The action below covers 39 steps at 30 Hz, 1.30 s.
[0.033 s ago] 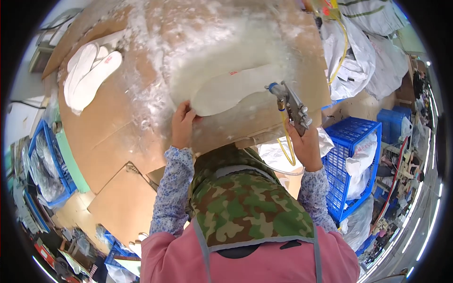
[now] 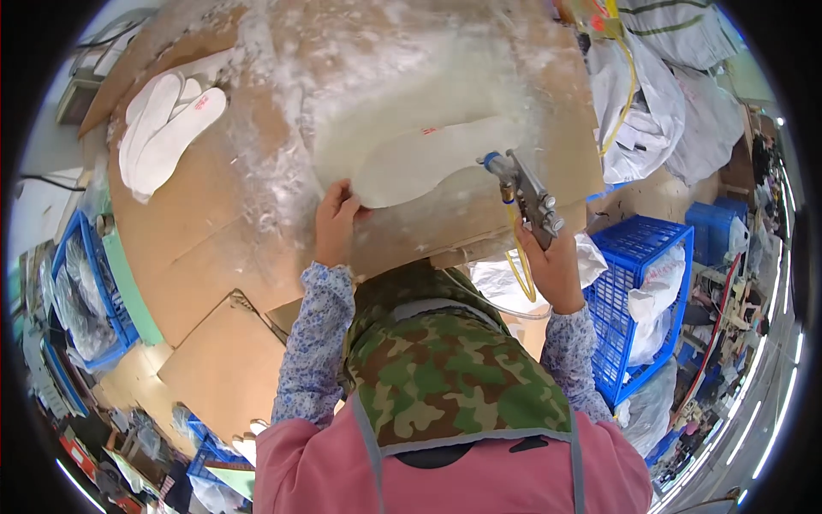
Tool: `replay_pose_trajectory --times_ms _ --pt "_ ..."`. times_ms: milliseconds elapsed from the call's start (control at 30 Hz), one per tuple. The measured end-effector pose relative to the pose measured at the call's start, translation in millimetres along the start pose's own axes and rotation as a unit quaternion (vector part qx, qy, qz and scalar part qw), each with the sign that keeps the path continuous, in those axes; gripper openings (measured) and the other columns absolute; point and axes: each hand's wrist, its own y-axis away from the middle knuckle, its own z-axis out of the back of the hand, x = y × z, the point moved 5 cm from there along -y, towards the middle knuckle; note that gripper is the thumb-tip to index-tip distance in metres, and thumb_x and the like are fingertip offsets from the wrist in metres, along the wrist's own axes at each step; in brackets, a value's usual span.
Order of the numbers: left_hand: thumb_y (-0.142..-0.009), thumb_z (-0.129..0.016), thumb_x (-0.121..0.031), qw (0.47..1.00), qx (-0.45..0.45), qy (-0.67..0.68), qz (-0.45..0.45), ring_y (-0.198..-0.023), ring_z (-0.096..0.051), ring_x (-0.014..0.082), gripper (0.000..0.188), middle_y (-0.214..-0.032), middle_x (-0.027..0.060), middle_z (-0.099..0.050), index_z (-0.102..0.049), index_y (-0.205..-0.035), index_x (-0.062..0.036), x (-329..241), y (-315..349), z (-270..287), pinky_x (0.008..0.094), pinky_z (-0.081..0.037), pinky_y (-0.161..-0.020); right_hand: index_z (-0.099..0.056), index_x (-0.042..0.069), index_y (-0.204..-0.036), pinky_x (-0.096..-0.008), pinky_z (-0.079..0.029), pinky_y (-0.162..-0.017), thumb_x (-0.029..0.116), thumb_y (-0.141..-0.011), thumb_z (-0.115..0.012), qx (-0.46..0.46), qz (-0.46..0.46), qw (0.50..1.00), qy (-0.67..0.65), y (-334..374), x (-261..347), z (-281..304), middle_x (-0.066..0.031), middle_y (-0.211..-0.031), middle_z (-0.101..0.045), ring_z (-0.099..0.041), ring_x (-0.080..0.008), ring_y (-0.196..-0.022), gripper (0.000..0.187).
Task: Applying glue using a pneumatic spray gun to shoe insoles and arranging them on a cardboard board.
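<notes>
A white insole (image 2: pixel 419 163) with a small red mark lies flat on the cardboard-covered table (image 2: pixel 214 248). My left hand (image 2: pixel 336 223) pinches its left end between thumb and fingers. In my right hand (image 2: pixel 555 265) is a metal spray gun (image 2: pixel 533 197), with its blue-ringed nozzle close to the insole's right end. A yellow hose (image 2: pixel 521 265) hangs from the gun. Whether a finger presses the trigger is hidden. Several more white insoles (image 2: pixel 167 128) lie overlapped in a pile at the far left of the table.
White residue coats the cardboard around the insole. A blue plastic crate (image 2: pixel 638 300) holding white bags stands at the right. White sacks (image 2: pixel 642 111) are beyond the table's right edge, and another blue crate (image 2: pixel 98 300) with clear plastic bags sits at the left.
The spray gun's nozzle has shifted very slightly left over the insole. My left hand keeps its hold, and the whole view has moved a little.
</notes>
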Motion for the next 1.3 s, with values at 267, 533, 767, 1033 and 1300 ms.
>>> replay_pose_trajectory --times_ms 267,533,767,1033,1300 --pt "-0.085 -0.048 -0.002 1.000 0.018 -0.006 -0.015 -0.080 -0.059 0.0146 0.028 -0.094 0.0078 -0.057 -0.051 -0.113 0.0042 14 -12 7 0.0261 -0.053 -0.069 -0.050 0.003 -0.105 -0.0374 -0.044 -0.063 0.010 -0.084 -0.058 0.150 0.011 0.988 -0.022 18 48 -58 -0.0209 -0.080 -0.057 -0.057 -0.0372 -0.075 0.024" --pt "-0.082 -0.049 0.001 0.999 0.012 -0.033 -0.041 -0.071 -0.062 0.0156 0.022 -0.086 0.0091 -0.057 -0.052 -0.104 0.0056 14 -15 6 0.0266 -0.055 -0.061 -0.054 0.000 -0.104 -0.0379 -0.045 -0.064 0.011 -0.084 -0.057 0.133 0.049 0.990 -0.013 29 46 -63 -0.0201 -0.082 -0.060 -0.059 -0.0341 -0.075 0.023" --pt "-0.080 -0.051 0.002 0.989 -0.053 0.027 -0.132 -0.061 -0.060 0.0134 0.018 -0.074 0.0078 -0.058 -0.053 -0.097 0.0046 -37 40 2 0.0259 -0.051 -0.056 -0.053 -0.002 -0.112 -0.0277 -0.037 -0.050 0.008 -0.085 -0.057 0.065 0.033 0.993 -0.094 17 3 -8 -0.0043 -0.090 -0.061 -0.047 -0.0093 -0.057 0.029" --pt "-0.086 -0.051 -0.008 0.915 -0.287 0.183 -0.217 -0.089 -0.059 0.0187 0.024 -0.101 0.0100 -0.058 -0.053 -0.108 0.0011 -40 244 94 0.0319 -0.051 -0.080 -0.043 0.001 -0.126 -0.0182 -0.023 -0.040 0.004 -0.090 -0.049 0.223 0.021 0.970 -0.094 16 10 3 -0.0016 -0.108 -0.058 -0.031 -0.0004 -0.047 0.037" --pt "-0.084 -0.048 -0.005 0.780 -0.581 0.195 -0.125 -0.085 -0.062 0.0210 0.028 -0.097 0.0134 -0.059 -0.051 -0.110 0.0040 138 453 133 0.0315 -0.053 -0.076 -0.040 -0.003 -0.125 -0.0180 -0.023 -0.039 0.005 -0.090 -0.048 0.399 0.171 0.896 -0.094 32 36 -37 -0.0039 -0.110 -0.058 -0.032 -0.0007 -0.045 0.037"
